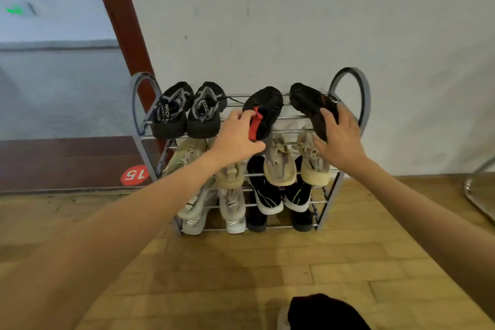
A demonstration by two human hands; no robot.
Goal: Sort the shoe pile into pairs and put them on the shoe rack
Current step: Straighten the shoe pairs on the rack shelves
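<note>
A wooden floor [241, 276] and a white wall [294, 21] frame the shoe rack [351, 115]. My left hand [235, 139] grips the black shoe with red tab [263, 112]; my right hand [340, 139] holds its black partner [308, 102] on the top shelf. Below my fingers the shelves are full; no pile is visible, so I judge it nearly finished.

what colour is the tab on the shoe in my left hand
Red, on the black shoe the left hand grips; head view.

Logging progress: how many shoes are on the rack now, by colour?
Black, top shelf: 4, the right two under the left hand and right hand
Beige, middle: 4
White-grey, bottom: 2
Black with white sole, bottom: 2
Total: 12
</note>
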